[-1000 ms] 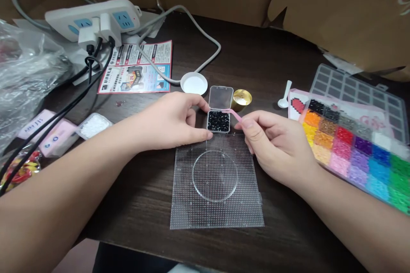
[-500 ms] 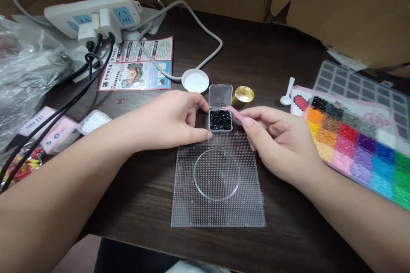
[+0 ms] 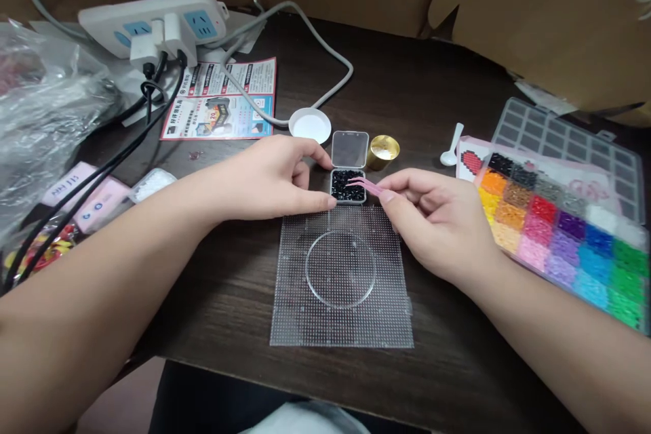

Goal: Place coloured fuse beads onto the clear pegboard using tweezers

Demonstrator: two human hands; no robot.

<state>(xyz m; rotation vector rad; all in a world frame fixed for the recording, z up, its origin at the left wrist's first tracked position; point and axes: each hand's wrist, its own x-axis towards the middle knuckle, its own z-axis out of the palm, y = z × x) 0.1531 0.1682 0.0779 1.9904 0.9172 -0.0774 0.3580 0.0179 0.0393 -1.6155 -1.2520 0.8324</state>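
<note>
Black tube beads (image 3: 340,184) fill a small clear box (image 3: 348,203) whose hinged lid (image 3: 350,149) stands open. My left hand (image 3: 274,176) steadies this box at its left side, index finger by the hinge and thumb at the near corner. Pink tweezers (image 3: 372,187) are pinched in my right hand (image 3: 442,224). Their two tips are apart and lie over the black beads; whether a bead sits between them I cannot tell. Just below the box lies a clear square pegboard (image 3: 289,298), with a clear ring outline (image 3: 342,307) on it.
Behind the box stand a gold cup (image 3: 382,152) and a white dish (image 3: 310,126). To the right are a white spoon (image 3: 451,146) and a sorted tray of coloured beads (image 3: 554,237). Leftward lie a power strip (image 3: 109,27), black cables (image 3: 127,139), a leaflet (image 3: 218,105) and plastic bags (image 3: 51,95).
The tweezers have moved from the box's hinge edge down over the black beads, and their tips now show spread. My left hand keeps its place at the box. The view has shifted slightly.
</note>
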